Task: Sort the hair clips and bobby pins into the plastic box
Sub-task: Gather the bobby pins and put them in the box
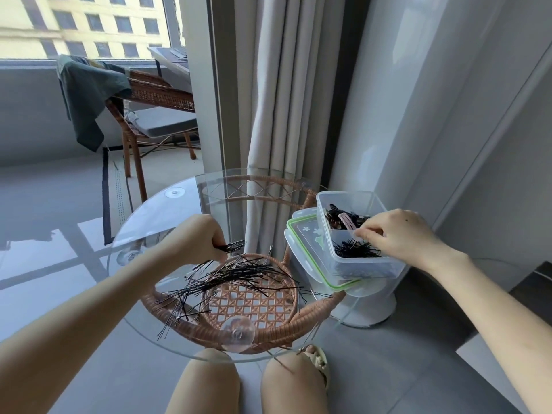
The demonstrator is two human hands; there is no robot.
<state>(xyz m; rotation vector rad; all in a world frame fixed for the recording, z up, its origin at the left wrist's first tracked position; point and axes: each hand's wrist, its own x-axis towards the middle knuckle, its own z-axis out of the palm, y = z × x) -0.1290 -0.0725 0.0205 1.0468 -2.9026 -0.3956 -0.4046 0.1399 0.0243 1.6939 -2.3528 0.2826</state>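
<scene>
A loose pile of black bobby pins point(230, 279) lies spread across the round glass table point(155, 213). My left hand point(200, 240) grips a small bundle of bobby pins point(234, 245) just above the pile's far edge. At the table's right stands the clear plastic box point(358, 264) with two compartments. Its near compartment holds black bobby pins point(354, 250); its far one holds hair clips point(346, 219), black and pink. My right hand point(400, 237) hovers over the near compartment with fingertips pinched together at the divider; whether they hold a pin is hidden.
The box sits on its green-rimmed lid point(304, 243), which overhangs the table's right edge. A wicker frame point(263, 333) shows under the glass. My knees point(245, 383) are beneath the near edge. Curtains point(277, 100) and a grey wall point(433, 115) stand behind; a wicker chair point(149, 115) is far left.
</scene>
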